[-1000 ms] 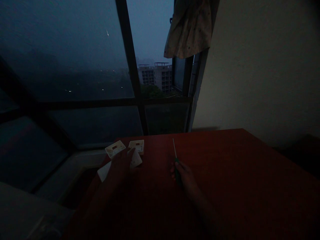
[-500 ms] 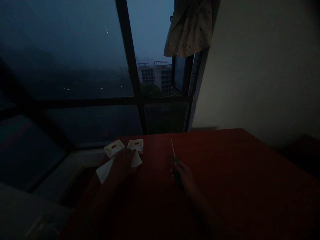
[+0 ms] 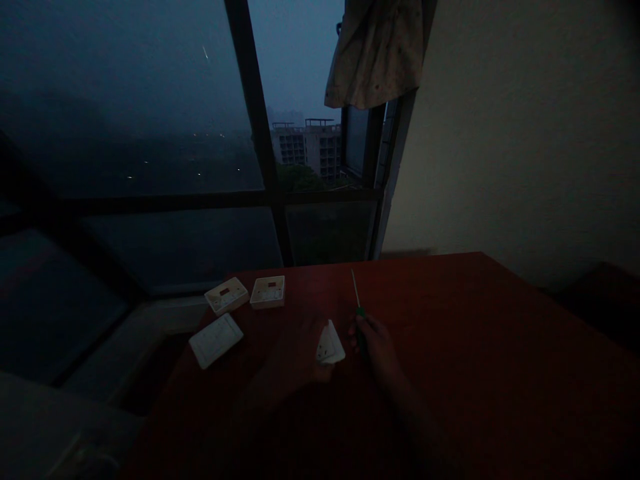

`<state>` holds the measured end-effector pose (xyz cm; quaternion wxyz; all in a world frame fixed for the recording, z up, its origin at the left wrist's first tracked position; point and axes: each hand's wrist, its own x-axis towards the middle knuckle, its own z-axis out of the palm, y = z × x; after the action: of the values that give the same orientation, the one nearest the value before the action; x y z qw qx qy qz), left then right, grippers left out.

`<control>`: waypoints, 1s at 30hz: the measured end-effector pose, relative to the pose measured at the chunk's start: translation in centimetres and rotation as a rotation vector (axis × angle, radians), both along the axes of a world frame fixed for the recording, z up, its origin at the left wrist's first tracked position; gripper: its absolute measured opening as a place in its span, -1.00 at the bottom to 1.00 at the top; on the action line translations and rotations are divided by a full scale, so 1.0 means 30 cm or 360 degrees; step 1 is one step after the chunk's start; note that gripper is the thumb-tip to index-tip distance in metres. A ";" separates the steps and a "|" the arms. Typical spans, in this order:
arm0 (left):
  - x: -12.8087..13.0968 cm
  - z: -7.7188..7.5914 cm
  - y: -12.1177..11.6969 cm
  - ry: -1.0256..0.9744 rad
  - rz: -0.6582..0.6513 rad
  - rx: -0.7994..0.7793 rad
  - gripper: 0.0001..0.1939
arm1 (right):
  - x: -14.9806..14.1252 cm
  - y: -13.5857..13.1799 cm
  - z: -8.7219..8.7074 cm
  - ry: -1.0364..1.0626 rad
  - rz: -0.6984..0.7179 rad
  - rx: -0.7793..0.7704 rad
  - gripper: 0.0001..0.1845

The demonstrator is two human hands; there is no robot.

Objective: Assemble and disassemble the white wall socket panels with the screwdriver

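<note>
My left hand (image 3: 305, 350) grips a white plastic plate (image 3: 330, 344), tilted up above the table; the fingers cover its left part. In my right hand (image 3: 379, 341) is a screwdriver (image 3: 357, 291) with a green handle, its thin metal shaft pointing away toward the window. Left of my left hand, another white plate (image 3: 216, 340) lies flat near the table's left edge. Behind it are two open white box-shaped housings, one (image 3: 227, 296) turned at an angle and one (image 3: 268, 292) set straighter. The scene is dim, so fine detail on the plates is unclear.
The reddish-brown table (image 3: 450, 313) reaches to a large dark-framed window (image 3: 175, 203) and a pale wall (image 3: 515, 147). A cloth (image 3: 377, 60) hangs at the window's upper right. Buildings stand outside.
My left hand has lifted one white plate from beside the housings and carried it right, toward the screwdriver. The other plate is now uncovered. My right hand has shifted slightly right.
</note>
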<state>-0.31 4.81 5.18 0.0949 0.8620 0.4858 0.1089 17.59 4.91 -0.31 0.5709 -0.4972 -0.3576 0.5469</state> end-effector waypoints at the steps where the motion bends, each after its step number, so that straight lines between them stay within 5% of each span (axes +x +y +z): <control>1: 0.022 0.004 -0.011 0.0020 -0.0002 -0.0030 -0.27 | 0.001 0.001 0.000 -0.0004 -0.0001 0.0001 -0.59; 13: 0.019 -0.038 -0.030 -0.0066 0.0040 -0.0147 -0.17 | -0.010 -0.001 0.011 0.0021 0.0013 -0.0011 -0.61; 16: -0.046 -0.020 0.039 -0.0135 0.0058 -0.0150 -0.36 | -0.005 -0.001 0.013 0.0012 0.0010 -0.0011 -0.61; 19: -0.165 0.029 0.157 0.0047 0.0354 0.0018 -0.61 | 0.000 -0.003 0.012 0.0020 0.0007 -0.0022 -0.62; 23: -0.309 0.074 0.264 0.0256 0.0499 0.0138 -0.64 | 0.002 -0.006 0.007 0.0069 0.0013 -0.0043 -0.64; 27: -0.332 0.068 0.255 0.0318 0.0527 0.0078 -0.84 | -0.003 -0.008 0.009 0.0113 0.0006 -0.0049 -0.66; 30: -0.290 0.067 0.217 0.0294 0.0521 0.0060 -0.79 | -0.010 -0.012 0.015 0.0111 0.0006 -0.0028 -0.66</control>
<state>-9.01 11.33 7.18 0.0148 0.7794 0.6242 0.0523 17.29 4.56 0.14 0.5775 -0.4821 -0.3336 0.5681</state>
